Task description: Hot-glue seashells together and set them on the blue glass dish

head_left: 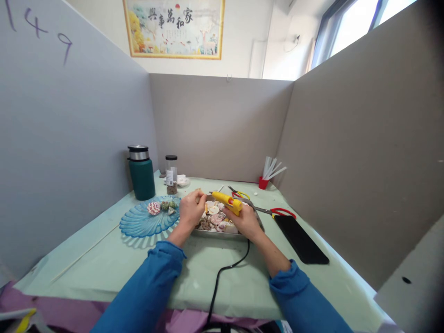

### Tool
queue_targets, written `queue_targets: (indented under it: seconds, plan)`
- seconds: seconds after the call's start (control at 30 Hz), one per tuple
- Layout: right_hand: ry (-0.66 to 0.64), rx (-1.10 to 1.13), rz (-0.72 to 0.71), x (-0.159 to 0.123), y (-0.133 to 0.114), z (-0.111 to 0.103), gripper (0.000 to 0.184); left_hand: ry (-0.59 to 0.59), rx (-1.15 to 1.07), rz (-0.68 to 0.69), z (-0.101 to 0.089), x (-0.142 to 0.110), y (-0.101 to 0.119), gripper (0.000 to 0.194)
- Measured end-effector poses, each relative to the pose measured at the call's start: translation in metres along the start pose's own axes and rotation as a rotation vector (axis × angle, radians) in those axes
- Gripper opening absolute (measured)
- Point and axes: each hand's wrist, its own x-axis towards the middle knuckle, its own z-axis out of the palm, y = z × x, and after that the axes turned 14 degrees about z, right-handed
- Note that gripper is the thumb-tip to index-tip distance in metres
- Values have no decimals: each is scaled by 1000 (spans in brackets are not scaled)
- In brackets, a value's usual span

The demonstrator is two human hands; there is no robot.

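In my right hand (245, 222) is a yellow hot glue gun (227, 201), its nozzle pointing left toward my other hand. My left hand (192, 208) is closed in a pinch just left of the nozzle; what its fingertips hold is mostly hidden. Beneath both hands, a metal tray (222, 235) is filled with mixed seashells (215, 217). A blue scalloped glass plate (138, 225) lies left of my left hand. On it rest a red-and-white striped shell (153, 208) and a few greenish shells (165, 205). A black cord (218, 277) runs from below the tray to the table's front edge.
A green bottle (141, 175) and a clear jar with a black lid (171, 175) stand back left. Glue sticks (272, 169) fill a red cup (263, 183) at back right. Red-handled scissors (282, 212), yellow-and-red handled pliers (239, 193) and a black phone (301, 239) lie right. Grey partitions (222, 125) surround the table.
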Motion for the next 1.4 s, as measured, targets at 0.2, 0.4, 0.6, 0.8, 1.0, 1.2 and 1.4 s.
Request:
queue_targets:
  seconds: [0.2,0.4,0.6,0.8,1.0,1.2,1.4]
  plan:
    - [26,0,-11,2,3,2,25,8,-22,-43,0,1,0,16]
    - [3,-18,-22,1,-1,1,23,0,-47,-13,0,0,2,17]
    - [134,-16,18,3,5,3,28,-2,-53,-78,-1,2,1,17]
    - [96,-79,-6,2,3,1,26,-14,-71,-262,-2,4,-4,19]
    - [21,-83,-19,0,-4,-1,23,-43,-73,-107,-2,2,1,19]
    - [113,-50,44,3,4,3,28,-41,-115,-8,0,1,1,17]
    - [120,-42,49,4,5,3,31,-53,-9,121,-1,-1,0,17]
